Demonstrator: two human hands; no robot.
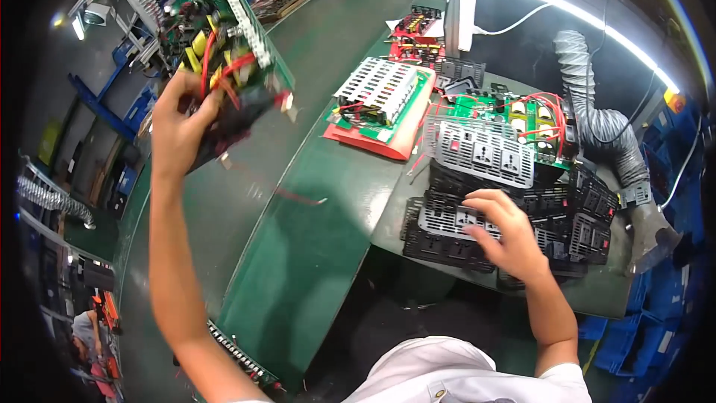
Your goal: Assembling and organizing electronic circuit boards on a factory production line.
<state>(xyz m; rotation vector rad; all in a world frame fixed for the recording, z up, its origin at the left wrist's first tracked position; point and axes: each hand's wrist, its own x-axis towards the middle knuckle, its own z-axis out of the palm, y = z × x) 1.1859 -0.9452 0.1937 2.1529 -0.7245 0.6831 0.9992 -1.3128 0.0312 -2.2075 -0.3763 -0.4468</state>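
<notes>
At the left, my left hand [181,119] pinches a green circuit board [237,11] with red and yellow wires, large components and ribbed metal strips along its sides. The board is held up, tilted, over the green bench, and its lower part is blurred. My right hand [511,235] is above a pile of slotted end panels, thumb and fingers curved apart. Closest to those fingers is a grey-and-black end panel [440,219] with sockets. Whether the fingertips touch it I cannot tell. A similar silver socket panel [485,155] sits just beyond, beside a wired green board [477,108].
A board under a white perforated cover [378,86] rests on a red sheet [406,148] mid-bench. More black panels [593,213] crowd the right, below a flexible silver duct [597,119]. Red and yellow boards [416,37] stand farther back. Blue bins [619,343] are lower right.
</notes>
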